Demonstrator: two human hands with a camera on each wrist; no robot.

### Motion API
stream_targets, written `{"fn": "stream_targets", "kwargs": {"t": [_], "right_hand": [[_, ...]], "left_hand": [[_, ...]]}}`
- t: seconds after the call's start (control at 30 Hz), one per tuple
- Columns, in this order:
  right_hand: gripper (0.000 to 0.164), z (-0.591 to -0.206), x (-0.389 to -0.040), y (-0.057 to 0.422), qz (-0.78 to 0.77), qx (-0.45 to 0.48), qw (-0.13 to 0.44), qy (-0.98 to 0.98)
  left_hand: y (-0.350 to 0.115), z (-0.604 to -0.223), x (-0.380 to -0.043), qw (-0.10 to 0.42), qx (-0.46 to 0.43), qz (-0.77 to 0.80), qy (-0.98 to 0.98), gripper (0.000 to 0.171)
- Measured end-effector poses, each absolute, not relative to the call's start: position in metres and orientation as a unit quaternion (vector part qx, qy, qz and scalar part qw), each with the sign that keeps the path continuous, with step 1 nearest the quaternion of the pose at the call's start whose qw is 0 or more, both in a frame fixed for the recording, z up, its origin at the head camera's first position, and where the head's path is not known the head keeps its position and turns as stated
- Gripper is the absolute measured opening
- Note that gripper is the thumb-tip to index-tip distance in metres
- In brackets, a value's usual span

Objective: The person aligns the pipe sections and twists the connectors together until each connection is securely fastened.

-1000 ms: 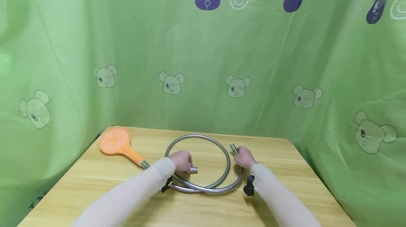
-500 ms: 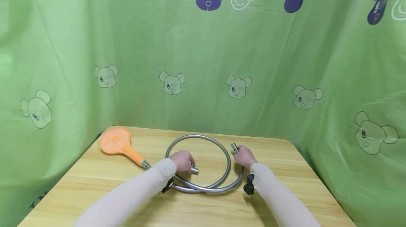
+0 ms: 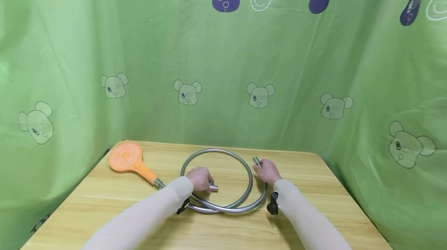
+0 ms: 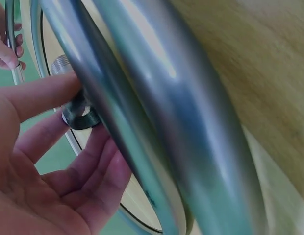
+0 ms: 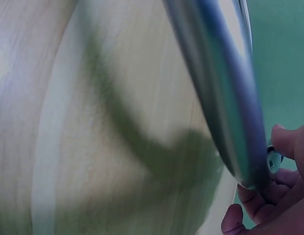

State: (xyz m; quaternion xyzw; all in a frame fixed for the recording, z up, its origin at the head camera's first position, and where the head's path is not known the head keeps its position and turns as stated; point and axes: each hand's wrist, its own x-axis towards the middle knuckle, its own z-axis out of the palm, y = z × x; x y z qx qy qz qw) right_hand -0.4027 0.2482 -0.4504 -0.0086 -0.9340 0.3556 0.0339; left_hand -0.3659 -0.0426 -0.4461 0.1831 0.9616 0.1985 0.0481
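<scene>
My left hand (image 3: 200, 179) pinches a small metal pipe fitting (image 3: 213, 188) inside the loop of the shower hose. In the left wrist view the fitting (image 4: 82, 116) shows a threaded end and a round opening, between thumb and fingers. My right hand (image 3: 267, 171) grips the free end of the silver shower hose (image 3: 250, 206), its connector nut (image 3: 256, 161) sticking out past the fingers toward the back. Seen from the right wrist, the hose (image 5: 225, 88) runs down into the fingers (image 5: 284, 142). An orange shower head (image 3: 126, 157) lies at the left, joined to the hose's other end behind my left sleeve.
The hose lies in one wide loop, crossing itself on the wooden table (image 3: 307, 203) in front of me. Green curtain (image 3: 223, 122) hangs close behind the table and along both sides. Black wrist cameras (image 3: 273, 203) sit under my forearms.
Both hands keep their holds in nearly the same places. The fitting's visible end tilts slightly in the left fingers; the whole head view shifts a little.
</scene>
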Motion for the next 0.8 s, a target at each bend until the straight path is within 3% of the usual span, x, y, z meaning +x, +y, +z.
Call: {"fn": "stream_targets", "kwargs": {"t": [0.8], "right_hand": [[0.013, -0.451, -0.409, 0.236, 0.359, 0.007, 0.057, -0.931]], "left_hand": [[-0.048, -0.442, -0.372, 0.004, 0.186, 0.204, 0.961, 0.044]]}}
